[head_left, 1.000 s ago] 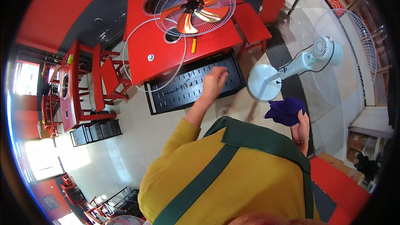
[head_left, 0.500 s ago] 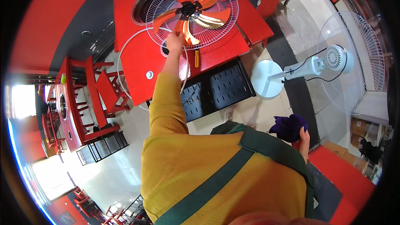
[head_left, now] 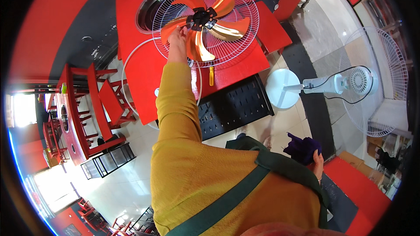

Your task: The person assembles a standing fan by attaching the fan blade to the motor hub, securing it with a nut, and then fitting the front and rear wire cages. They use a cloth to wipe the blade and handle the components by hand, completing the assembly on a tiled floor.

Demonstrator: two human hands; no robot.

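Observation:
A fan blade set with orange, shiny blades and a black hub [head_left: 202, 19] lies inside a round white wire guard [head_left: 249, 6] on the red table [head_left: 151, 65]. My left hand [head_left: 177, 43] reaches into the guard, its fingers closed at the orange fan blade [head_left: 171, 29] left of the hub. Low at the right, my right hand [head_left: 318, 165] grips a bunched purple cloth [head_left: 302, 148], away from the table. Part of its fingers is hidden behind the cloth.
A yellow-handled tool [head_left: 211, 76] lies by the table's near edge. A white hoop [head_left: 127, 74] overhangs the table's left side. A metal pot [head_left: 148, 15] is set into the tabletop. Right of the table stands a white fan [head_left: 359, 81] on a round base [head_left: 283, 88].
My left hand has moved from the lower blade toward the left blade, nearer the hub. The whole view has shifted slightly. My right hand still holds the purple cloth.

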